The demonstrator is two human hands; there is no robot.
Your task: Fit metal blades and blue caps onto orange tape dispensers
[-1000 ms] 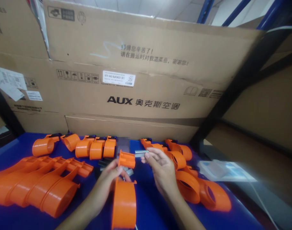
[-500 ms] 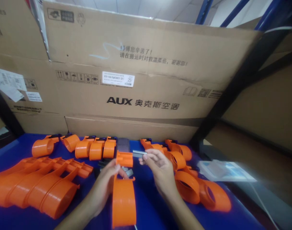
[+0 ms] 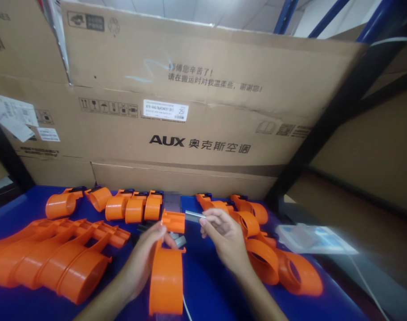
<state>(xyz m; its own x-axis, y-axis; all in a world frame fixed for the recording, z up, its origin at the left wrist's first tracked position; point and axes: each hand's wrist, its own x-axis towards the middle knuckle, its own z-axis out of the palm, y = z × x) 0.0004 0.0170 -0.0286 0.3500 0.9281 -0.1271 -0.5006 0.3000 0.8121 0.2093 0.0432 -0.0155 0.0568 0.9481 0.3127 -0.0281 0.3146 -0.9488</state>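
Two bare hands, head view. Left hand (image 3: 145, 256): fingers closed around an orange plastic housing (image 3: 166, 276), held over the blue table (image 3: 210, 285) with its narrow end pointing away. Right hand (image 3: 223, 240): thumb and fingertips pinched on a small metal strip (image 3: 193, 216), whose free end is just beside the housing's narrow end; whether they touch cannot be told. Nested orange housings (image 3: 56, 258) lie to the left, a loose orange pile (image 3: 277, 267) to the right, and cardboard boxes (image 3: 203, 133) stand behind.
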